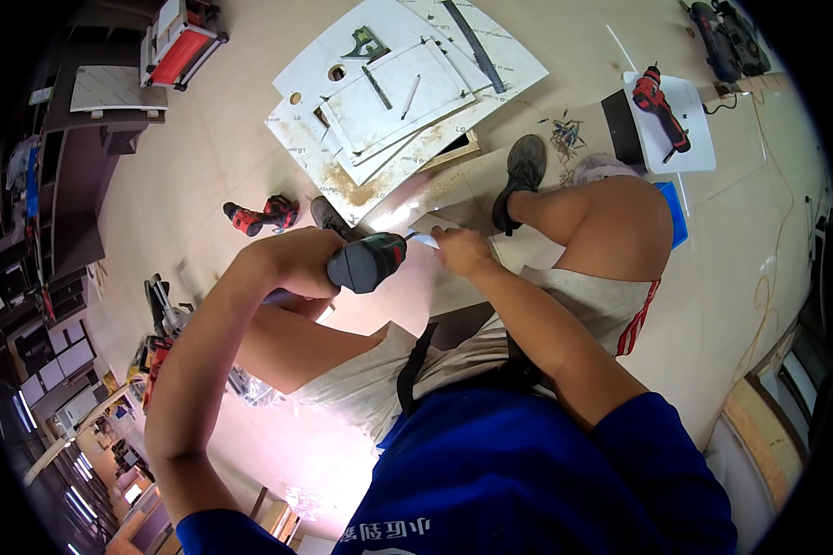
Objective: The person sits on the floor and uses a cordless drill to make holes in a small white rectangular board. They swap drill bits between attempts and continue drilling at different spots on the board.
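Observation:
My left hand (pixel 317 257) is wrapped round the grip of a dark cordless drill (pixel 368 263) with a red band near its nose. The drill points right, its tip close to a small pale flat piece (pixel 424 239). From the other side, my right hand (pixel 461 250) pinches that piece by its edge. Whether the bit touches it, I cannot tell. Past my hands, a stack of white boards (pixel 315 157) carries a long drill bit (pixel 377 88), a pen-like white stick (pixel 410 96) and a green tool (pixel 365 44).
A red cordless drill (pixel 261 215) lies on the floor left of my foot. Another red drill (pixel 659 106) rests on a white board at right. Loose screws or bits (pixel 567 137) are scattered beside my right shoe (pixel 526 166). Dark cabinets (pixel 74 185) line the left side.

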{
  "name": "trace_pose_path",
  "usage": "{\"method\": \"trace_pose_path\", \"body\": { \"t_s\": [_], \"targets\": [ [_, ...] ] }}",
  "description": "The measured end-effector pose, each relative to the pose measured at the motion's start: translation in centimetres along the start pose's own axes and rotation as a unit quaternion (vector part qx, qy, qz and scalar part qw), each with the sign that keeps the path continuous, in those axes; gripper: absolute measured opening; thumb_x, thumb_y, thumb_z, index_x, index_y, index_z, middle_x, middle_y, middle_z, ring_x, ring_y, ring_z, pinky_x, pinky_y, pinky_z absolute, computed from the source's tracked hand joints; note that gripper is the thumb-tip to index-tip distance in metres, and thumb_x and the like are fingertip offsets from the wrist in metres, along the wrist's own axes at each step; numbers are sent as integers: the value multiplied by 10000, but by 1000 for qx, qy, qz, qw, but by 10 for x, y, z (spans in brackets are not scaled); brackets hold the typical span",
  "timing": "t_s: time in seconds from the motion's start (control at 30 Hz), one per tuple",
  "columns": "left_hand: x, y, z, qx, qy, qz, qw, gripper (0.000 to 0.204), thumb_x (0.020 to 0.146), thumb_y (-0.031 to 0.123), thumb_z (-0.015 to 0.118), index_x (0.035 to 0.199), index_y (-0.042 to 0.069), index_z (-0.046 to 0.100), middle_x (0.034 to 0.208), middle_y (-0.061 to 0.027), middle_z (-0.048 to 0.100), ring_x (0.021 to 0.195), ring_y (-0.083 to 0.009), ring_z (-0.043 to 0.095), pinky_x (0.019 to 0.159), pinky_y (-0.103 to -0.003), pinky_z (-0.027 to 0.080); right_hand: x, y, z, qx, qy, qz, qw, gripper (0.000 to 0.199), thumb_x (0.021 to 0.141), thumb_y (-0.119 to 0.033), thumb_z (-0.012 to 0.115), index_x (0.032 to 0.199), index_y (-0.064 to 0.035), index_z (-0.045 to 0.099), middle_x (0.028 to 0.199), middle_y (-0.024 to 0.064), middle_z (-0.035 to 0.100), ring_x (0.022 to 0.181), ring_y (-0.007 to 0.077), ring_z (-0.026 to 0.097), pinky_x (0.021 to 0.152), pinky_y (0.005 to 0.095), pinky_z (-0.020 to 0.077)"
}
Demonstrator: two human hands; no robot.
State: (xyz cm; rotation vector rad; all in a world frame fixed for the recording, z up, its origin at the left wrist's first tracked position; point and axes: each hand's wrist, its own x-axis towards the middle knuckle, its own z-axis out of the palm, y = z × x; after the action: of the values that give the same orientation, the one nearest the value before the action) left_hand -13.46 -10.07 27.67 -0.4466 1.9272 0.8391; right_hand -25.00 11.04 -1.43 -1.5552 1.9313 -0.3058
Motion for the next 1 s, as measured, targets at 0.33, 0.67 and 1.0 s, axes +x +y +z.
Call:
{"method": "trace_pose_path", "body": {
  "t_s": [0.33, 0.67, 1.0],
  "targets": [
    [9, 10, -29, 99, 69, -6, 993, 179, 616, 122, 711, 747, 6, 672, 746, -208, 675, 732, -350, 673, 682, -415, 539, 1, -6, -13, -6, -51, 23, 998, 290, 860, -241, 635, 1090, -77, 568, 867, 170, 699, 810, 369, 693, 705, 487, 553],
    [26, 13, -57, 166, 6, -23, 986, 169, 627, 76, 707, 783, 20, 670, 736, -170, 679, 707, -333, 670, 630, -404, 530, 1, -1, -9, -11, -9, 4, 1000, 291, 856, -252, 638, 1081, -82, 566, 835, 160, 689, 769, 366, 687, 681, 492, 549],
    [28, 34, -79, 198, -20, -60, 978, 127, 698, 111, 679, 797, 31, 674, 760, -141, 685, 671, -291, 677, 566, -385, 541, 2, 1, -9, -7, -3, 5, 1000, 282, 846, -258, 648, 1048, -79, 565, 789, 162, 681, 735, 375, 682, 654, 502, 544]
  ]
}}
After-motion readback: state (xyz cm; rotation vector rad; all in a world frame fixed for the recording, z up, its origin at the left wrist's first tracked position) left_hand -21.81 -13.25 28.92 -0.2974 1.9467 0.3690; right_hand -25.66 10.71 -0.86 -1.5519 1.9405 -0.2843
